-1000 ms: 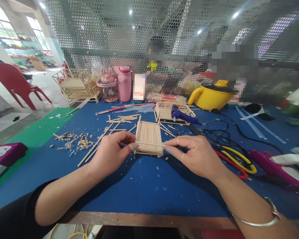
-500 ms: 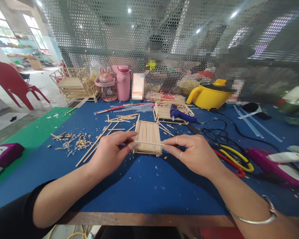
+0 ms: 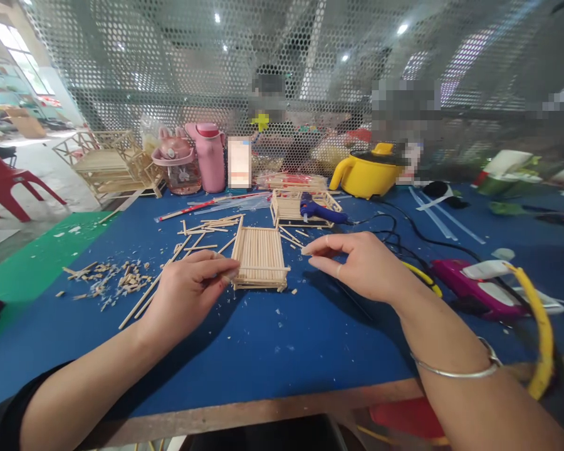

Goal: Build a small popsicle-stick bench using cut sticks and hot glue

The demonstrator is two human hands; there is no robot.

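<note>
A small slatted wooden panel [image 3: 262, 250] built of thin sticks lies on the blue mat in the middle. One loose-looking stick [image 3: 266, 269] runs across its near end. My left hand [image 3: 192, 291] pinches the left end of that stick at the panel's near left corner. To the right of the panel, my right hand [image 3: 357, 263] hovers apart from it, thumb and fingertips close together; whether something tiny sits between them is too small to tell. Behind the panel a blue glue gun [image 3: 322, 210] rests on a second stick frame [image 3: 286, 208].
Stick scraps [image 3: 131, 275] and long sticks [image 3: 143, 294] lie left. At the back stand a pink bottle [image 3: 210, 160], a jar [image 3: 181, 169], a phone [image 3: 239, 163] and a yellow pot [image 3: 369, 175]. A purple power strip [image 3: 474, 291] and cables lie right.
My right hand has let go of the stick's right end and moved away to the right. My left hand still holds the left end. The view has shifted to the right.
</note>
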